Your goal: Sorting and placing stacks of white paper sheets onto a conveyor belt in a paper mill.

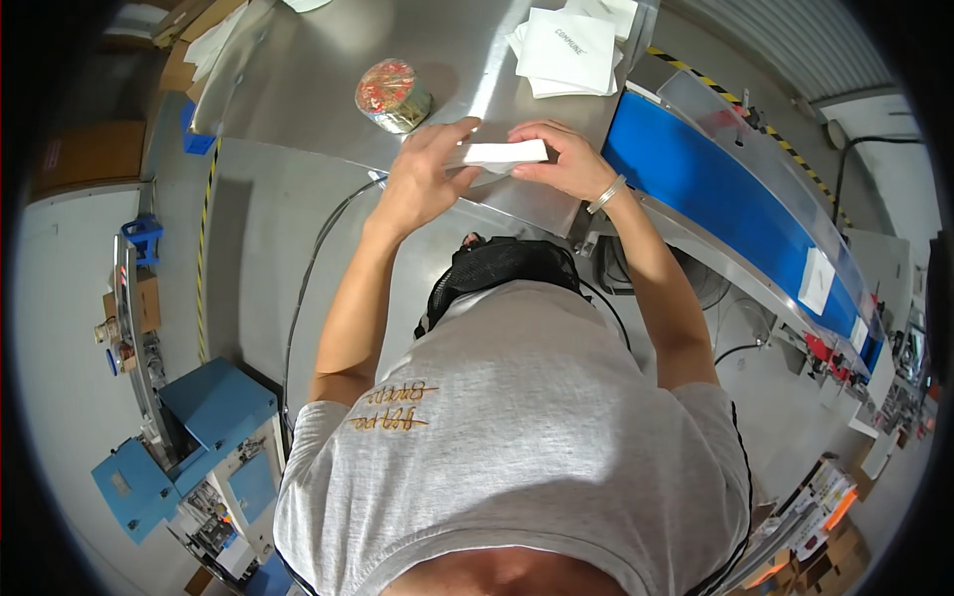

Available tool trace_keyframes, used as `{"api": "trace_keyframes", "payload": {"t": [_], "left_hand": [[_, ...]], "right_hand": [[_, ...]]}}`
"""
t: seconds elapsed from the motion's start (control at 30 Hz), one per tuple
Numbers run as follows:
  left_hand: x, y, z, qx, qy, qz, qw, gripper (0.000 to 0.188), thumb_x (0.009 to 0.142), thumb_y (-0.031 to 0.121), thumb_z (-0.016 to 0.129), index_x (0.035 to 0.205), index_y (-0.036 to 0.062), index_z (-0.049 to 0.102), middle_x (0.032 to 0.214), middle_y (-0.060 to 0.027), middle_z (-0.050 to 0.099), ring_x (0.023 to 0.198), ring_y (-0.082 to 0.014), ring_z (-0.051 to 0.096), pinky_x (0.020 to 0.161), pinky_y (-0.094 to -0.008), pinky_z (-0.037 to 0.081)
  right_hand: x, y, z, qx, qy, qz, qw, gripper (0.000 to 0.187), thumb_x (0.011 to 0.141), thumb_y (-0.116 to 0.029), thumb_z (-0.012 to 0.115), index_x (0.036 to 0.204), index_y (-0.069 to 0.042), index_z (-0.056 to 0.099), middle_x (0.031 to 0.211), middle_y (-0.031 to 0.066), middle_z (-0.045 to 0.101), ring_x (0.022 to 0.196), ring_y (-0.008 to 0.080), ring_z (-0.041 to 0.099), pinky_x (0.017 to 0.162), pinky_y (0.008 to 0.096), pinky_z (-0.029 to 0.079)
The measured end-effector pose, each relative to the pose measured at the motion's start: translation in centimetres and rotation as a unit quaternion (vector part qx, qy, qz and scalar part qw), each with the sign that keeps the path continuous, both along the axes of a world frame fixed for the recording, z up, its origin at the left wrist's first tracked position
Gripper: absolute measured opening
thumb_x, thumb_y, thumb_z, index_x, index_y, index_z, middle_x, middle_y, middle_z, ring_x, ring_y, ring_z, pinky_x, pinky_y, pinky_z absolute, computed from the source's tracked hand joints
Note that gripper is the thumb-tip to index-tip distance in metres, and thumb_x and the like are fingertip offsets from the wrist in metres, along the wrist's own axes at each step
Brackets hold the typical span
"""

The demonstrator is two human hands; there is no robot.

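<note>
Both of my hands are at the near edge of a metal table, gripping a small stack of white square packets (505, 152) seen edge-on. My left hand (425, 174) is closed about its left end, with fingers on the far side and thumb on the near side. At the other end my right hand (566, 164) pinches it between thumb and fingers. Beyond my left hand stands a round tub (395, 94) with red, green and gold colouring. More white square packets (564, 50) lie in a loose pile farther off to the right.
The metal table (298, 89) reaches away from me. Along its right side runs a blue conveyor belt (696, 164) with a clear guard, carrying a white packet (817, 281). A black cable (316, 253) hangs at the left. Blue machine cabinets (219, 402) stand at lower left.
</note>
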State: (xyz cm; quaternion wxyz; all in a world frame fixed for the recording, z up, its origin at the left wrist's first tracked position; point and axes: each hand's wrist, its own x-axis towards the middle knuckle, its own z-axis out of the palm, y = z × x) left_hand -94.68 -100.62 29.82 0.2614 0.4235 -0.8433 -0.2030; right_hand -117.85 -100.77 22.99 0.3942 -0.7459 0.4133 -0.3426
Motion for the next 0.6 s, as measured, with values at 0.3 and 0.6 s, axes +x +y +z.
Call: {"api": "trace_keyframes", "payload": {"t": [0.3,0.6], "left_hand": [[-1.3,-1.5,-3.0,0.432,0.402,0.151,0.793,0.044,0.085,0.010,0.064,0.124,0.0003,0.047,0.096,-0.0073,0.061,0.081,-0.0125,0.058,0.067,-0.0285,0.049],[-4.7,-2.1,-4.1,0.544,0.354,0.129,0.749,0.054,0.084,0.012,0.067,0.130,0.0042,0.040,0.097,-0.0071,0.058,0.081,-0.0168,0.061,0.063,-0.0287,0.051]], "right_hand": [[0.2,-1.0,1.4,0.343,-0.246,-0.113,0.900,0.043,0.089,-0.029,0.063,0.118,0.002,0.056,0.104,0.0082,0.064,0.089,0.0117,0.062,0.075,0.0249,0.051],[-4.0,0.9,2.3,0.466,-0.287,-0.159,0.822,0.049,0.087,-0.030,0.065,0.120,0.005,0.053,0.109,0.0112,0.062,0.092,0.0146,0.062,0.076,0.0269,0.052]]}}
